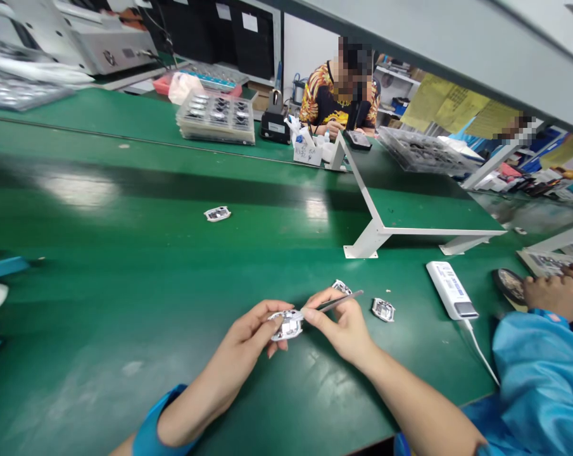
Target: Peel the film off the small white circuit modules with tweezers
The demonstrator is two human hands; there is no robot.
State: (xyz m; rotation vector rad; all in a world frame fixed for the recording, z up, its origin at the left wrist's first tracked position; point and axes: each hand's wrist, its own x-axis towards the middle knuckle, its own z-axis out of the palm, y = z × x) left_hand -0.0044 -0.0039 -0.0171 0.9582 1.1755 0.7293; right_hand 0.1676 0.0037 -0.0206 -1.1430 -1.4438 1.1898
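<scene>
My left hand [258,329] grips a small white-rimmed watch case [287,325] with silvery parts inside, tilted up above the green bench. Pinched between the fingers of my right hand [338,323] is a pair of metal tweezers [340,300], its back end pointing right. My right fingertips are at the case's right edge; the tweezers' tip is hidden there. Just beyond my right hand lies a similar watch case [342,287], partly covered by the fingers. Another case [384,310] rests to its right, and one more case [217,213] lies farther off on the left.
A raised green shelf with white legs [371,237] stands ahead right. A white power strip [451,290] with a cable lies right, near a co-worker's hands [554,294]. Stacked trays of parts [216,117] and a white box [308,149] stand at the back. Another person sits opposite.
</scene>
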